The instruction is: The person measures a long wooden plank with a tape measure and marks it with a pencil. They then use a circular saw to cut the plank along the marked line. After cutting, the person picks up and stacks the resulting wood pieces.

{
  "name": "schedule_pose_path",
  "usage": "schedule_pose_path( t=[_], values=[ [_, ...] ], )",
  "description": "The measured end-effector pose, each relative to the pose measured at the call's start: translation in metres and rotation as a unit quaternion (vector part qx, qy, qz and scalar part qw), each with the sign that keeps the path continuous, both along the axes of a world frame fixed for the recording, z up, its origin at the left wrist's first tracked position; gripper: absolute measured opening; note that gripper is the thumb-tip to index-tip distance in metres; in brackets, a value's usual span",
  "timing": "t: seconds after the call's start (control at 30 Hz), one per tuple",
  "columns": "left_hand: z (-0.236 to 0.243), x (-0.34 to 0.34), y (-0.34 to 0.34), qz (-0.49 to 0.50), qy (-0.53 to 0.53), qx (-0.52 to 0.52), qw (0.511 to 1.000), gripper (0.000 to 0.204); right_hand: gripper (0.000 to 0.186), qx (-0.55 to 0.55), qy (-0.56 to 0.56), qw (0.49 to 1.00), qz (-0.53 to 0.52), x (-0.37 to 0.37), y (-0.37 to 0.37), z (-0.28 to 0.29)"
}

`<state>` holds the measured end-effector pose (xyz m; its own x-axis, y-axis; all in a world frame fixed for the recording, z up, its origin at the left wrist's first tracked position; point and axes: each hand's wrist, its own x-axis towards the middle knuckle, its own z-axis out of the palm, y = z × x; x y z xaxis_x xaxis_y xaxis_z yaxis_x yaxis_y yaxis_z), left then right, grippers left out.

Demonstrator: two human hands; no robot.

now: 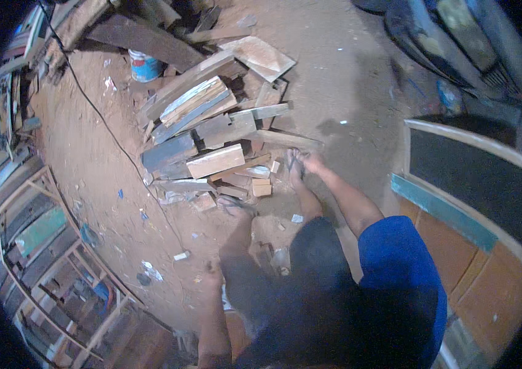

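Pale wood makes up the narrow board [282, 138] at one o'clock from mid-view, its long axis running from just past nine to just past three. The right hand [313, 163] is narrowed near its three-o'clock end, beside a sandalled foot [296, 165]; the left hand [212, 273], at seven, looks loosely curled. I cannot tell whether either holds anything. A wood pile [215, 162] crowds the board's nine-o'clock side; a bucket [145, 67] stands beyond, towards half past ten.

I have passage over the dirt floor [328, 74] between the wood pile [216, 161] and the framed panel [473, 172]. At left, a dark cable [111, 130] obstructs my crossing.
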<state>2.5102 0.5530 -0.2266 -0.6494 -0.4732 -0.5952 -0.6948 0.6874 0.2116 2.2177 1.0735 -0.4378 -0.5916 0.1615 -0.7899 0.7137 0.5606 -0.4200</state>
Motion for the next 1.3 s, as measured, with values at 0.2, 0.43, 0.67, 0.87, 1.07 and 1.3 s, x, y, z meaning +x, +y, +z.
schedule_pose_path(
  t=[0.2, 0.43, 0.67, 0.87, 1.07, 1.3],
  values=[
    [-0.045, 0.010, 0.179, -0.131, -0.207, 0.002, 0.970, 0.063, 0.053, 0.014, 0.104, 0.967, 0.232, -0.155, -0.060, -0.084],
    [-0.125, -0.007, 0.222, -0.139, -0.243, 0.069, 0.958, 0.047, 0.077, 0.159, 0.136, 0.855, 0.474, -0.222, -0.064, -0.257],
    [-0.110, -0.004, 0.223, -0.106, -0.258, 0.051, 0.959, 0.044, 0.070, 0.155, 0.239, 0.836, 0.469, -0.212, -0.049, -0.155],
    [-0.107, -0.008, 0.219, -0.104, -0.270, 0.083, 0.953, 0.038, 0.055, 0.176, 0.267, 0.804, 0.501, -0.197, -0.015, -0.048],
    [-0.119, 0.001, 0.213, -0.097, -0.300, 0.105, 0.943, 0.046, 0.070, 0.231, 0.181, 0.844, 0.449, -0.155, -0.002, 0.100],
    [-0.122, 0.009, 0.200, -0.090, -0.303, 0.140, 0.938, 0.059, 0.065, -0.020, -0.151, 0.967, 0.204, -0.096, 0.039, 0.194]
  ],
)
